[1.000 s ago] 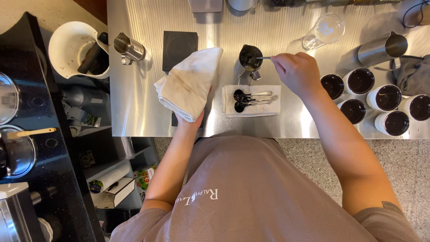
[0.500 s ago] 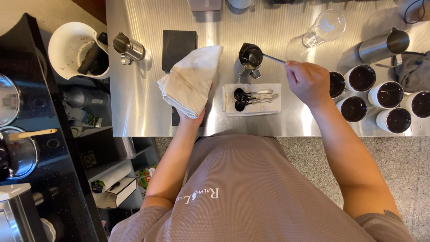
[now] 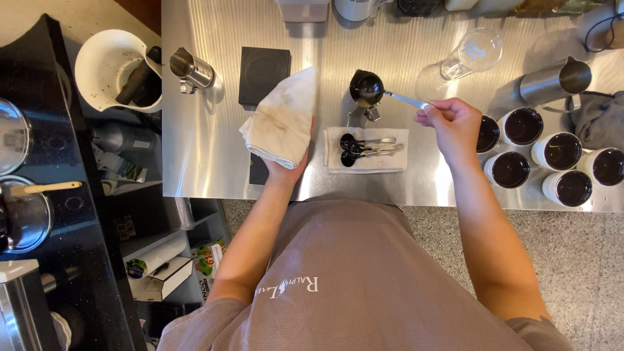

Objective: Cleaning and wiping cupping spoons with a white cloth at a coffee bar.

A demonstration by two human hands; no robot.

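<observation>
Steel desk (image 3: 214,130): right hand (image 3: 455,127) fingers pinch a long metal spoon (image 3: 383,94) over a small steel cup (image 3: 356,107) mid-desk. Left hand (image 3: 286,170) grips a stained white cloth (image 3: 281,120); best keep the bowl level.

Steel counter (image 3: 208,162) under cups (image 3: 560,151), napkin (image 3: 368,166)

White cups (image 3: 559,159) of dark liquid clustering at the steel counter's (image 3: 208,149) right edge. Clear glass (image 3: 471,55) lying tipped near a steel pitcher (image 3: 556,79). Black square scale (image 3: 263,67) sitting beside a small steel jug (image 3: 192,68). White bucket (image 3: 107,68) standing off the counter's left end.
</observation>
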